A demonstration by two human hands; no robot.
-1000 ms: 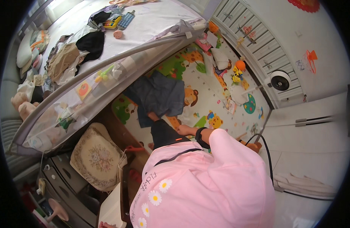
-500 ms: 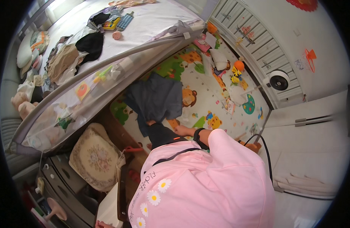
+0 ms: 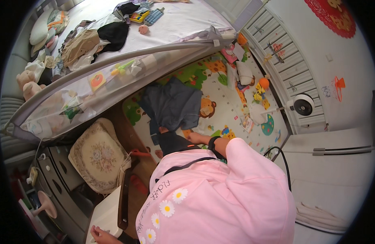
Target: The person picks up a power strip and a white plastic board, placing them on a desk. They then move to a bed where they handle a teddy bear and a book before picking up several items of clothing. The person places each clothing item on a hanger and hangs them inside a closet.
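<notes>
My left hand [image 3: 101,235] is at the lower left, beside a cream tabletop or seat panel [image 3: 106,211]; its fingers are loosely bent and apart, with nothing seen in them. My right hand [image 3: 197,138], below a black wristband [image 3: 213,144], hangs by my dark trouser leg [image 3: 171,142]. Its fingers are curled in, and no object shows in them. Just ahead, a crumpled dark blue-grey garment [image 3: 171,101] lies on the patterned play mat [image 3: 220,93]. A bare foot [image 3: 163,130] shows at the garment's near edge. My pink top [image 3: 224,195] hides much of the lower view.
At the left are a flower-patterned chair cushion [image 3: 100,156] and dark drawers [image 3: 57,179]. A bed [image 3: 171,30] with a mesh rail [image 3: 114,77] holds piled clothes [image 3: 79,44]. Right of the mat stand a white fan [image 3: 301,105], toys [image 3: 260,89] and white cabinets [image 3: 334,171].
The view has shifted a little, so the bed and wall sit differently. My left hand has come further into view from the lower edge. The garment still lies on the mat.
</notes>
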